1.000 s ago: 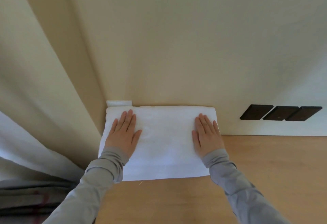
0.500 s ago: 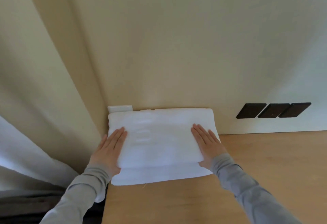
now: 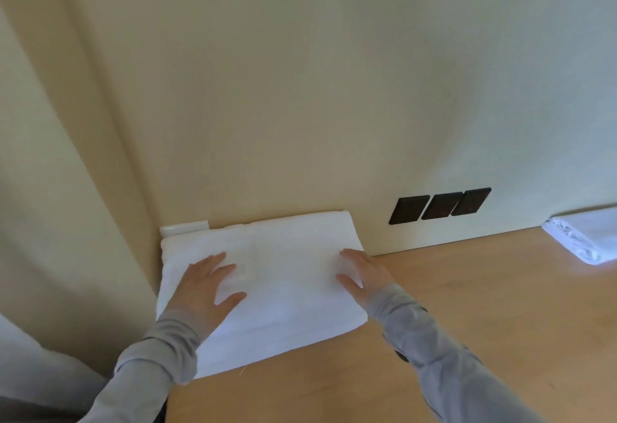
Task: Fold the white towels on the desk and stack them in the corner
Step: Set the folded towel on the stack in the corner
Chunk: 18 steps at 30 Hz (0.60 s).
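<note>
Both hands lay flat with straight fingers, gripping nothing, on the folded white towels (image 3: 287,289): left hand (image 3: 203,285) near the left end, right hand (image 3: 362,275) at the right end. Soft, thick and rectangular, the pile sat on the smooth wooden desk (image 3: 467,305), left of three black wall sockets (image 3: 440,205), with its long axis along the wall. Another white towel (image 3: 587,239) lay right of the sockets.

Nothing to read anywhere: the towel (image 3: 283,295) shows plain white, the desk (image 3: 467,305) plain wood, and the three dark plates (image 3: 440,205) on the wall (image 3: 300,88) carry no legible mark (too blurred for finer print).
</note>
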### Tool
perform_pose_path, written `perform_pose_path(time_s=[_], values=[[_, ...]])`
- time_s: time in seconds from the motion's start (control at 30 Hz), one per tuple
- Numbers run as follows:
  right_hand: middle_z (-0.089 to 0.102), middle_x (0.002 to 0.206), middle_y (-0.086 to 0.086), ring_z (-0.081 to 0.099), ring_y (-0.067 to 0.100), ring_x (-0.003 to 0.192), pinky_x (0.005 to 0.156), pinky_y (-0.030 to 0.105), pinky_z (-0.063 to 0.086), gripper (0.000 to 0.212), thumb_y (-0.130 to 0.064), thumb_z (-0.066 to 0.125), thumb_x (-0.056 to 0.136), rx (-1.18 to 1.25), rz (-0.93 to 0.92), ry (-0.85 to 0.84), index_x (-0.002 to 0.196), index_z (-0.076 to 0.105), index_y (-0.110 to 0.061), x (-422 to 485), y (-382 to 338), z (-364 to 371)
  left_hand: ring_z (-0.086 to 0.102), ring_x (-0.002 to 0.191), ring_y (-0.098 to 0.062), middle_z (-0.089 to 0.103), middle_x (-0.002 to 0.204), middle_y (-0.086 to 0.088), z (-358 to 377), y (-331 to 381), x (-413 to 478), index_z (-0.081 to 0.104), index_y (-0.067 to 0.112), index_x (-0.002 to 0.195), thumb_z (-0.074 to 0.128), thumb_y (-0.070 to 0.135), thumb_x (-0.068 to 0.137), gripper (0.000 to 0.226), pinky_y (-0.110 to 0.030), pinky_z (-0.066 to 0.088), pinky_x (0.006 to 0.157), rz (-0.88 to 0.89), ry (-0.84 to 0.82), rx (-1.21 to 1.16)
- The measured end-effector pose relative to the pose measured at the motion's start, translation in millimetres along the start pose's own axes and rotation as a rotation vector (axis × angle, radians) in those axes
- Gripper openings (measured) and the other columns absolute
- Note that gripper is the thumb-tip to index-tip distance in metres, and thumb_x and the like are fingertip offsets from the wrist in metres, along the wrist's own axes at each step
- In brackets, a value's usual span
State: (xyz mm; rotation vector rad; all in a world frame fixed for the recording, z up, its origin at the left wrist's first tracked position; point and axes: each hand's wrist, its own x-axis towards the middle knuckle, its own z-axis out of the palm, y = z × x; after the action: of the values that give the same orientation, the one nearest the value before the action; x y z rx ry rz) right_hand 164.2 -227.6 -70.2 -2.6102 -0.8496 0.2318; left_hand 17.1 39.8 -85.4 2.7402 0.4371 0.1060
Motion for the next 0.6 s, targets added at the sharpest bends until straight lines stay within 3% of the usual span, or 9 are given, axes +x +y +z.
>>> perform_pose_path(time_s=[0.23, 0.37, 0.5, 0.6], values=[[0.050, 0.134, 0.000, 0.054, 0.020, 0.114, 0.094, 0.026, 0.043, 0.041, -0.024, 0.045, 0.095, -0.075, 0.074, 0.138, 0.135, 0.043, -0.019, -42.9, 46.9, -46.7, 0.036, 0.132, -0.013, 0.041, 0.143, 0.008, -1.6, 101.1, 31.8, 0.044, 0.026, 0.136, 0.040, 0.040, 0.096, 0.042, -0.026, 0.025, 0.110, 0.157, 0.004, -0.052], [0.049, 0.132, 0.003, 0.047, 0.019, 0.120, 0.099, 0.024, 0.037, 0.041, -0.019, 0.046, 0.094, -0.076, 0.116, 0.228, 0.134, 0.043, -0.015, -78.1, 86.2, -82.7, 0.036, 0.132, -0.011, 0.040, 0.144, 0.010, 1.1, 181.6, 44.7, 0.039, 0.029, 0.138, 0.036, 0.041, 0.097, 0.043, -0.026, 0.027, 0.109, 0.266, -0.012, 0.004], [0.052, 0.125, 0.005, 0.044, 0.020, 0.119, 0.095, 0.022, 0.036, 0.039, -0.017, 0.046, 0.093, -0.095, 0.177, 0.323, 0.132, 0.046, -0.012, -125.5, 139.9, -124.6, 0.043, 0.127, -0.015, 0.043, 0.142, 0.007, 7.9, 274.3, 48.2, 0.038, 0.028, 0.139, 0.035, 0.037, 0.098, 0.042, -0.027, 0.032, 0.105, 0.361, -0.051, 0.051], [0.050, 0.128, 0.002, 0.042, 0.018, 0.123, 0.093, 0.021, 0.035, 0.040, -0.019, 0.046, 0.094, -0.088, 0.257, 0.386, 0.134, 0.044, -0.014, -172.3, 189.8, -161.5, 0.037, 0.131, -0.013, 0.039, 0.145, 0.006, 20.8, 352.1, 40.6, 0.036, 0.027, 0.140, 0.035, 0.039, 0.098, 0.043, -0.027, 0.030, 0.107, 0.452, -0.058, 0.101]])
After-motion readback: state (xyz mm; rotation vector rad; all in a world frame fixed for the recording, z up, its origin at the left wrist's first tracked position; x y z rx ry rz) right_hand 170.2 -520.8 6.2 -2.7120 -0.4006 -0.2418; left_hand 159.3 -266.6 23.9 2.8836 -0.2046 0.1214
